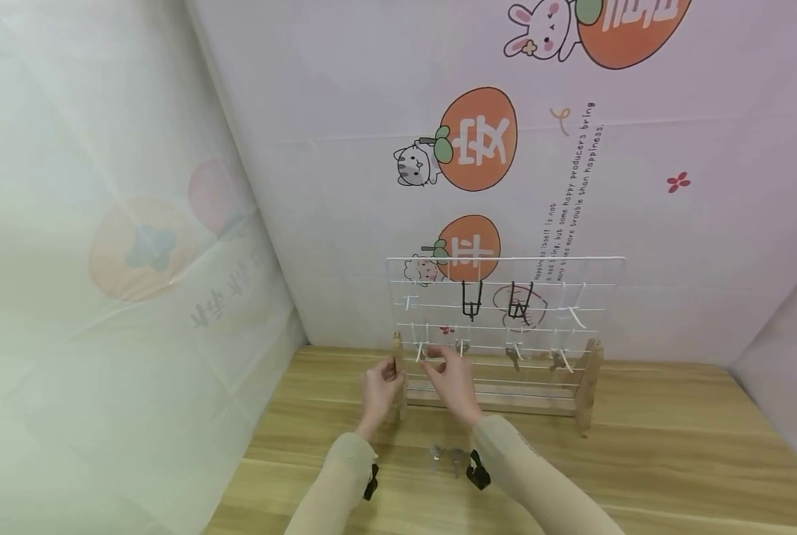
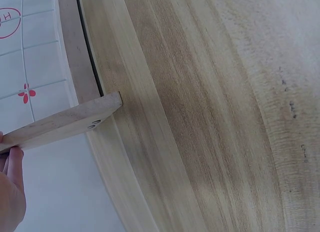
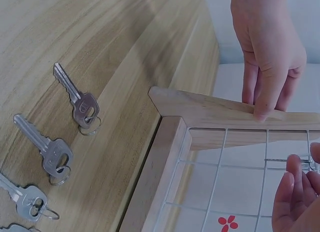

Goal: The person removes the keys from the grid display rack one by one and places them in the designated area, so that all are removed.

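Observation:
A white wire grid rack [image 1: 505,258] with wooden side posts stands on the table. My left hand [image 1: 380,388] grips its left wooden post [image 3: 205,104], fingers on one side and thumb on the other. At the lower-left white hook [image 1: 419,354], my right hand [image 1: 453,383] has its thumb and fingertips round a small silver key, mostly hidden by the fingers. In the right wrist view, the right hand [image 3: 297,204] shows only at the right edge. Other keys [image 1: 513,358] hang from hooks along the same row.
Several loose keys with rings, among them one silver key [image 3: 82,104], lie on the wooden table [image 1: 666,431] in front of the rack. Two black hooks [image 1: 472,301] hang higher on the grid. Printed white cloth [image 1: 345,223] rises behind and at the sides.

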Demonstrator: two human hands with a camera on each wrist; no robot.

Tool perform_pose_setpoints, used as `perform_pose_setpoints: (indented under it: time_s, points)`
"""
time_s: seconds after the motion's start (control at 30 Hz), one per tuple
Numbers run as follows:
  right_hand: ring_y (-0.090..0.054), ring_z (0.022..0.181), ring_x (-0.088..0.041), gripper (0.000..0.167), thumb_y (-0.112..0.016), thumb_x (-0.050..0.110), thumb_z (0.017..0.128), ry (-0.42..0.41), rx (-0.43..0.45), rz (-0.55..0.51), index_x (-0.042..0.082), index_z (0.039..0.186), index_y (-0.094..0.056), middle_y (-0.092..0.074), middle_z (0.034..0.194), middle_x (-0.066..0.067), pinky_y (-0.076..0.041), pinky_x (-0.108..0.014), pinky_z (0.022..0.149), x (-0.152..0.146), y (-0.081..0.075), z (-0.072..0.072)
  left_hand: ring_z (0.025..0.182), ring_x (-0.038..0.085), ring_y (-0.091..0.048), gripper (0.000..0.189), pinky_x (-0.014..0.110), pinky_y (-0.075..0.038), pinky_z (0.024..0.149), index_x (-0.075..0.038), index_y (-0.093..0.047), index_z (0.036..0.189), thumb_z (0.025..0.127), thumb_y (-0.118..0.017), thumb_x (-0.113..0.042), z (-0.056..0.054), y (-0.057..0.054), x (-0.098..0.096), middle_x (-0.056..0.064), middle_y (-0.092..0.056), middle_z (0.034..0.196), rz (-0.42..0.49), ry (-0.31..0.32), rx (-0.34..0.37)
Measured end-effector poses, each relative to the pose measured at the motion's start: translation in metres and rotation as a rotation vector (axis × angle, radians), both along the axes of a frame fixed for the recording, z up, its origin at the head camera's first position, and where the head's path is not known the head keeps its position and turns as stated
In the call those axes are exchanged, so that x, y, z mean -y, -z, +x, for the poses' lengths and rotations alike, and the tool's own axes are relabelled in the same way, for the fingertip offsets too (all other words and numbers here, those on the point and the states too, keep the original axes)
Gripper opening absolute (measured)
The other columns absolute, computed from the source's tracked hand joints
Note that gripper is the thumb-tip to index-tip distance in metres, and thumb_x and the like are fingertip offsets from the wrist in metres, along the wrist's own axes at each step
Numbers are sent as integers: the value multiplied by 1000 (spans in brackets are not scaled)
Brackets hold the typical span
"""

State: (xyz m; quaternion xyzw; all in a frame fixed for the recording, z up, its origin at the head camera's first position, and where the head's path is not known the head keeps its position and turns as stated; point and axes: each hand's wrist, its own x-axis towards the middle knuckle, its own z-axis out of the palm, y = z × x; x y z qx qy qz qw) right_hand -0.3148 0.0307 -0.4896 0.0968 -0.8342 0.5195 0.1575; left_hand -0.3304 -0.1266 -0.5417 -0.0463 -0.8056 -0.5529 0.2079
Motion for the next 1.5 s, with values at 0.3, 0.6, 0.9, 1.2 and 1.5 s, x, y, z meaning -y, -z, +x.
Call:
perform_pose_setpoints:
  time_s: [0.3, 0.6, 0.9, 1.2, 1.5]
  points:
    - [-68, 73, -17, 24, -71, 15, 89, 61, 17, 8, 4, 111, -69, -75, 109, -13, -54, -18, 56, 8, 2, -4, 98, 40, -73, 31, 30, -65, 81, 12, -65, 114, 83, -68, 7, 1, -1, -1, 31, -70, 108, 13, 11, 26]
    - [-72, 82, -23, 19, -68, 15, 91, 83, 24, 6, 6, 108, -70, -75, 109, -12, -63, -31, 68, 11, -1, -5, 95, 40, -74, 30, 29, -65, 80, 13, -65, 113, 83, -68, 8, 0, -2, -2, 31, -71, 106, -7, 1, 7]
    - [-70, 80, -22, 17, -69, 12, 90, 88, 41, -24, 6, 105, -69, -74, 105, -12, -61, -28, 66, 12, -1, -7, 95, 39, -74, 30, 29, -65, 80, 13, -66, 112, 82, -68, 9, 0, -2, -2, 31, -71, 106, -7, -1, 11]
    - [-69, 78, -19, 15, -70, 15, 88, 116, 59, -16, 9, 101, -68, -74, 101, -9, -58, -26, 64, 15, -2, -9, 93, 39, -74, 29, 30, -66, 78, 13, -67, 110, 81, -68, 9, -1, 0, -2, 31, -72, 104, -21, -16, 0]
    - [-69, 80, -21, 13, -68, 15, 90, 123, 55, -10, 9, 102, -68, -74, 100, -9, -60, -31, 68, 15, -2, -10, 92, 40, -74, 29, 31, -66, 77, 14, -67, 109, 80, -68, 11, -2, 0, -1, 31, -72, 103, -25, -23, -9]
